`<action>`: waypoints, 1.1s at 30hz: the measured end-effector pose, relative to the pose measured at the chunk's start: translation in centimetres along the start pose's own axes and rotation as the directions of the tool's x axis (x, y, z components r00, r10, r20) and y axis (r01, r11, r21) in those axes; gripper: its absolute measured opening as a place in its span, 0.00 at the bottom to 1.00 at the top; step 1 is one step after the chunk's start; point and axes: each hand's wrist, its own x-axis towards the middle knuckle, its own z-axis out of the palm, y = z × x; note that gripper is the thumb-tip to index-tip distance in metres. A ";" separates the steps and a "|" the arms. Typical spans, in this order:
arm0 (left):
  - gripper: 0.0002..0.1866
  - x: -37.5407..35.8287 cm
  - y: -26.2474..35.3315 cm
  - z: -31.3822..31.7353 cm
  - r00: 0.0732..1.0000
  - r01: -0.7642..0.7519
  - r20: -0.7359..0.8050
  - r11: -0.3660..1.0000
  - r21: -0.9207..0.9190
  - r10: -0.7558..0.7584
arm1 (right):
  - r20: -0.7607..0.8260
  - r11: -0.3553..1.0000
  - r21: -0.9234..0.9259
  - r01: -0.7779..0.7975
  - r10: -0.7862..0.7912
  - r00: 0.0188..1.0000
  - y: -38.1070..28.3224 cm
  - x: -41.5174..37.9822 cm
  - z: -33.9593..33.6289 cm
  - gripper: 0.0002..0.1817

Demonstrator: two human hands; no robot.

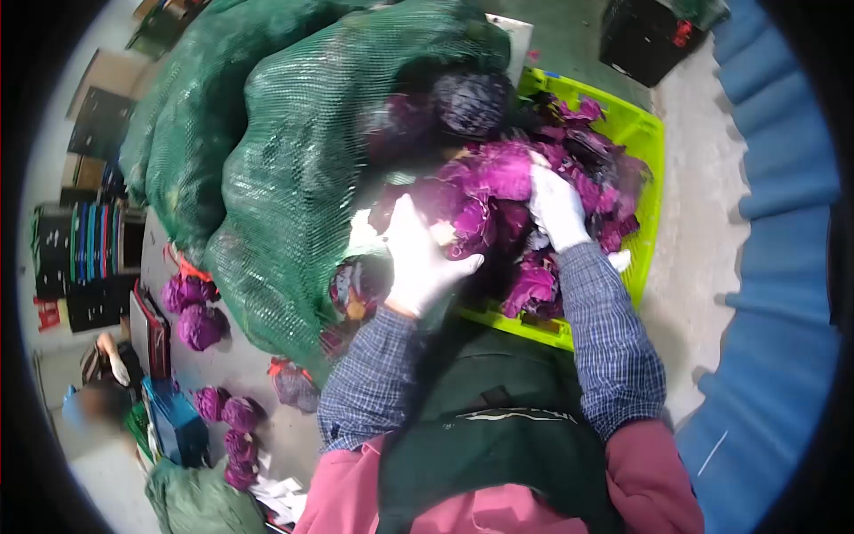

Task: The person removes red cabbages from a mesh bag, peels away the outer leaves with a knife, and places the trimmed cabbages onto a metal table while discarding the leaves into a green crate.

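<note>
A red cabbage [436,203], partly blurred, sits between my hands above the table. My left hand [418,267], in a white glove, cups its near side with thumb and fingers spread. In the same kind of glove, my right hand [559,209] closes on loose purple cabbage leaves [503,173] at its right side; some fingertips are hidden. Beneath and right of that hand, a lime-green crate [652,182] holds many torn leaves. Another red cabbage [470,102] lies in the mouth of a green mesh sack [294,169], and one more [360,285] rests beside my left wrist.
A second full mesh sack [191,133] stands at the left. Several red cabbages [200,327] lie on the floor there. A co-worker [98,392] is at the far left near a blue crate [176,423]. Blue sheeting [783,222] hangs at the right; a black crate [645,40] stands behind.
</note>
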 end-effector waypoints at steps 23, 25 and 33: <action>0.76 -1.4 1.4 -0.2 0.981 -0.150 0.148 0.979 0.141 0.128 | 0.390 0.811 0.381 -0.443 0.294 0.873 -3.2 -8.2 2.8 0.41; 0.78 -0.4 1.0 -0.3 0.976 -0.164 0.163 0.982 0.096 0.147 | 0.341 0.849 0.375 -0.373 0.248 0.907 -1.4 -8.0 3.0 0.40; 0.60 1.7 -1.0 -7.6 0.940 0.233 0.284 0.965 -0.122 -0.191 | 0.226 0.945 0.323 -0.051 -0.025 0.974 7.7 -10.1 4.9 0.44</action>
